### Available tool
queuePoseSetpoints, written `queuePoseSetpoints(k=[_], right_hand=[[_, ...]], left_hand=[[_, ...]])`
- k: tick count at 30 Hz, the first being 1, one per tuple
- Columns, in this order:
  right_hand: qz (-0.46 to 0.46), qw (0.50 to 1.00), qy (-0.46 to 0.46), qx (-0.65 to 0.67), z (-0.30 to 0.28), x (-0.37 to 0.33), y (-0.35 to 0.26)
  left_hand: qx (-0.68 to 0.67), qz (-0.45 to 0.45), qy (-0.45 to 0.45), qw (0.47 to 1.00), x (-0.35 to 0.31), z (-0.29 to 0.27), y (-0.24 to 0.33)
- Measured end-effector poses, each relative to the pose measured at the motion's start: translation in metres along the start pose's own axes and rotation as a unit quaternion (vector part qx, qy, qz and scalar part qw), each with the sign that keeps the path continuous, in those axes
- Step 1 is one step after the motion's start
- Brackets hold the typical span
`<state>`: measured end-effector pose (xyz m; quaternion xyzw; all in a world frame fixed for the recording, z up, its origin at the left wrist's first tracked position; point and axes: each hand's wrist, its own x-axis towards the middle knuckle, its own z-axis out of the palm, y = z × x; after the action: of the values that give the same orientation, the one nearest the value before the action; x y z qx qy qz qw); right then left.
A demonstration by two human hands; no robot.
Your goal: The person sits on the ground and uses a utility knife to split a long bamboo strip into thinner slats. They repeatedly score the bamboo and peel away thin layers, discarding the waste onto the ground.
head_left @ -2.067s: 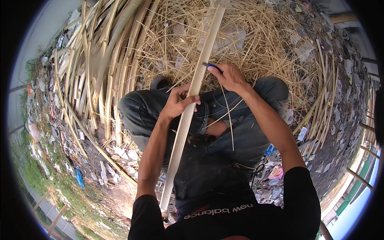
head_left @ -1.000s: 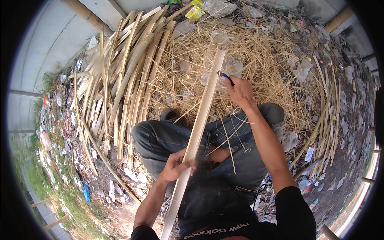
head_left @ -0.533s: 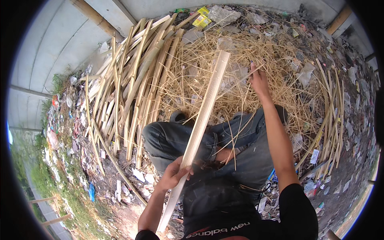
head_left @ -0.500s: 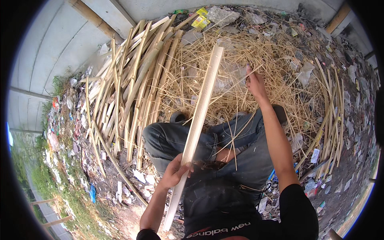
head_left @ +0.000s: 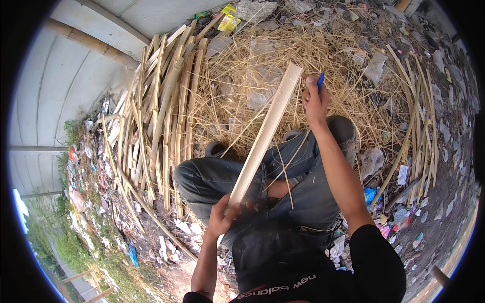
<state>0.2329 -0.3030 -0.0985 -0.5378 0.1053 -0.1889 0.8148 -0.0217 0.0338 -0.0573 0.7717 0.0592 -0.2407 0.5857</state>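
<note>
My left hand [head_left: 221, 218] is closed around the near part of a long, pale split-bamboo slat [head_left: 267, 132]. The slat slants up and away from my lap, its far end over the straw-like shavings. Close beside that far end, on its right, my right hand [head_left: 316, 102] is closed on a blue-handled tool [head_left: 321, 81]. Only the blue end of the tool shows clearly; I cannot make out its working part. Thin bamboo slivers [head_left: 287, 174] lie across my crossed legs in dark jeans.
A heap of split bamboo slats [head_left: 169, 108] lies on the left. Straw-like shavings [head_left: 348, 65] spread ahead of me. A smaller bundle of thin strips [head_left: 418, 121] rests on the right. Litter covers the ground, and a pale panel wall [head_left: 60, 76] stands at the far left.
The slat's far end has swung right and slightly down. My right hand has turned and drawn in beside it, and the blue handle now shows. My left hand still grips the slat.
</note>
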Motion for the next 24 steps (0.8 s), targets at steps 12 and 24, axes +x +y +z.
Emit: queuePoseSetpoints(k=[12,24], right_hand=[[0.052,0.977,-0.127,-0.165,-0.012,0.008,-0.005],[0.045,0.99,-0.079,-0.111,-0.018,0.019,0.006]], left_hand=[[-0.043,-0.029,0.025,0.998,-0.015,-0.015,-0.009],[0.066,-0.042,0.029,0.997,-0.022,-0.02,-0.009]])
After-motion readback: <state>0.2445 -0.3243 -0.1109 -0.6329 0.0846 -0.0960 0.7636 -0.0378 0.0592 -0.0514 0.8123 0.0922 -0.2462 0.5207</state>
